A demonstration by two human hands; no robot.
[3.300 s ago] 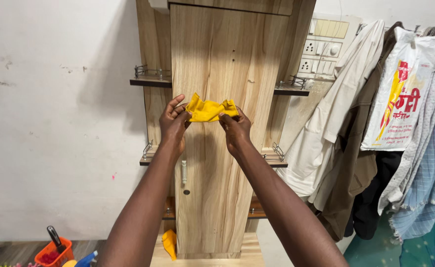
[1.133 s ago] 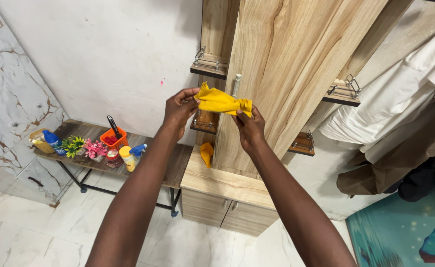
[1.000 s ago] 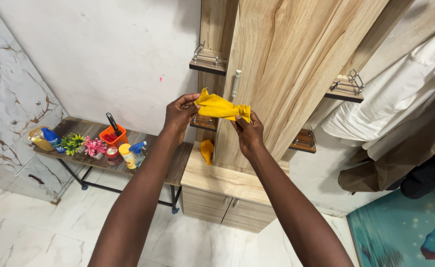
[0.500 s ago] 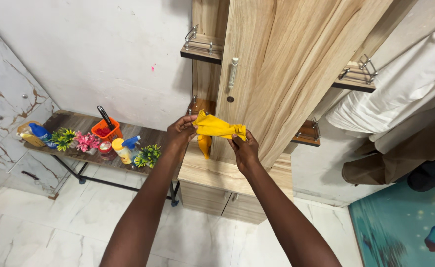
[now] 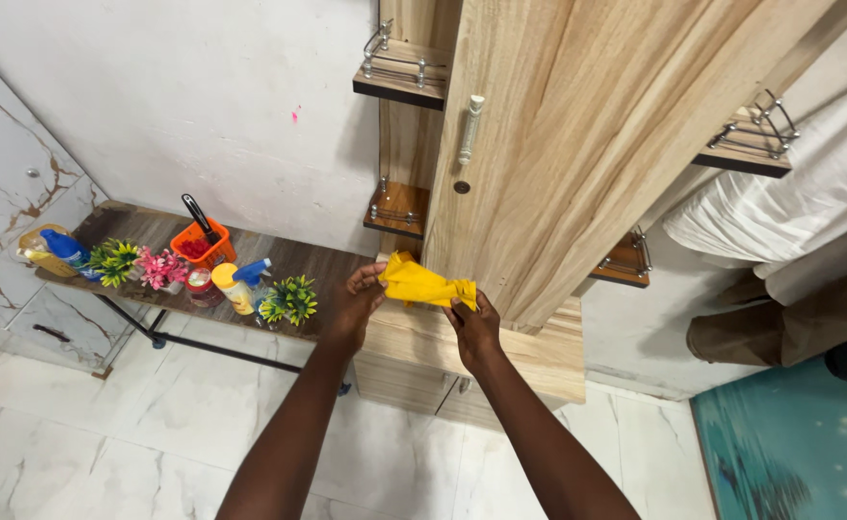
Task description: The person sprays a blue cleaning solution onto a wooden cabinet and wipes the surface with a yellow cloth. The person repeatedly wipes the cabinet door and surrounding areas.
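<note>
A yellow cloth (image 5: 424,284) is bunched between both my hands, held in the air in front of a tall wooden cabinet door (image 5: 577,144). My left hand (image 5: 358,300) pinches its left end. My right hand (image 5: 474,323) grips its right end from below. The cloth hangs just above the cabinet's lower wooden ledge (image 5: 500,351). Both forearms reach up from the bottom of the view.
A low dark shelf (image 5: 279,260) at left carries an orange basket (image 5: 202,248), spray bottles (image 5: 250,273), small artificial plants (image 5: 290,299) and pink flowers. Small railed shelves (image 5: 404,82) flank the cabinet. Clothes (image 5: 799,202) hang at right above a teal mat (image 5: 789,448).
My hands and the yellow cloth have come down from chest height beside the upper shelves to the lower ledge. My view has tilted down and left, showing the floor and the low shelf.
</note>
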